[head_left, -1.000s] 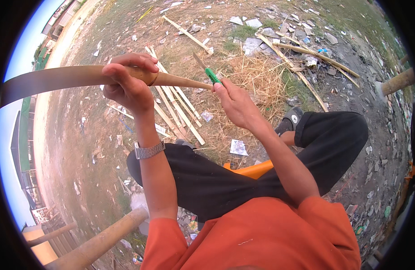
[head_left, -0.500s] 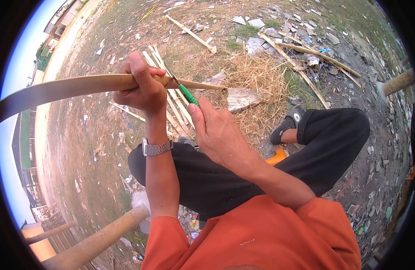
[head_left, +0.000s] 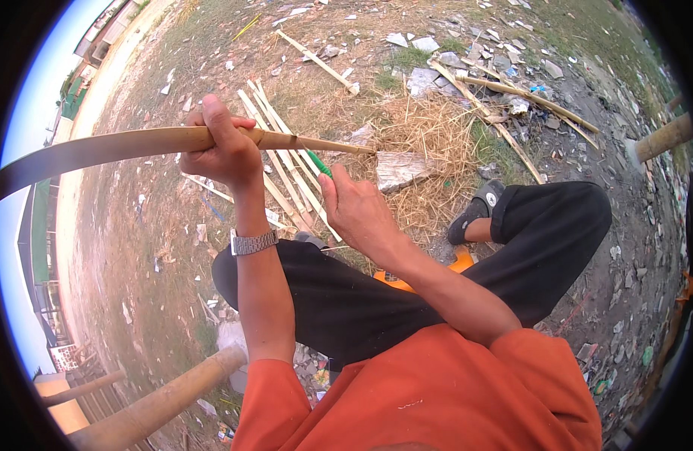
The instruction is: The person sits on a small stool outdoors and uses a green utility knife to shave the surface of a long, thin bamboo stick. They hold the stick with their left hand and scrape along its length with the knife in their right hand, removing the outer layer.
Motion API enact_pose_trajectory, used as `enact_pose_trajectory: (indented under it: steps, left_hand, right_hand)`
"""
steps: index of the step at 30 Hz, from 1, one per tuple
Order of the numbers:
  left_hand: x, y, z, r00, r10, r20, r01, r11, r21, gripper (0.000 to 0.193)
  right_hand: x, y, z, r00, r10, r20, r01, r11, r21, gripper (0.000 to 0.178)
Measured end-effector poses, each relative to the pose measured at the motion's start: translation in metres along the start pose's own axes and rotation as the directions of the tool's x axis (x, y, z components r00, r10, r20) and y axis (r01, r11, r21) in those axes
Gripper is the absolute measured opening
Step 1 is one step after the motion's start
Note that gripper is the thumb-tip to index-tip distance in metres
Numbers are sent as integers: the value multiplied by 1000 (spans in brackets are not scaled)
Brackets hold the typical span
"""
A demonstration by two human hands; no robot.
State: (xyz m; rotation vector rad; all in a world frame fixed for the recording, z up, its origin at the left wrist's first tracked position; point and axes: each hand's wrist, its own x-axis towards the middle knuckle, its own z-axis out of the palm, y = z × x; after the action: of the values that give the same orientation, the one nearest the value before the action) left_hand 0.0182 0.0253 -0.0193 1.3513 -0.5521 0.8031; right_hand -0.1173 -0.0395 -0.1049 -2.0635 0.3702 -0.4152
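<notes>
Shaving this long bamboo strip (head_left: 136, 144) cleanly probably calls for a shallow blade angle, strokes running away from the body toward the thin tip, and the holding thumb kept behind the cutting line. One left hand (head_left: 224, 150) is wrapped fully closed around the strip, holding it roughly level above the ground with the tip pointing right; one right hand (head_left: 359, 212) is closed on a green-handled knife (head_left: 317, 162), which meets the strip just right of the left fist. Counted: one strip in hand, one knife, about five or six cut bamboo slats (head_left: 282, 161) lying together on the dirt below, one metal wristwatch (head_left: 253, 242), one dark shoe (head_left: 478, 210), and two thick poles (head_left: 154, 410) at the edges
</notes>
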Motion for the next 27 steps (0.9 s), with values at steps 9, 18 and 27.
enact_pose_trajectory:
  steps: [9,18,27]
  left_hand:
    - [1,0,-1,1000,-4,3,4,1000,-26,37]
    - [-1,-1,0,1000,-27,15,28,997,-75,36]
    - [-1,-3,2,1000,-3,-2,3,999,-54,33]
  right_hand:
    - [1,22,1,999,34,5,-34,999,-23,25]
    - [3,42,5,979,188,73,-181,979,-97,28]
    - [8,56,13,976,213,51,-208,974,-90,32]
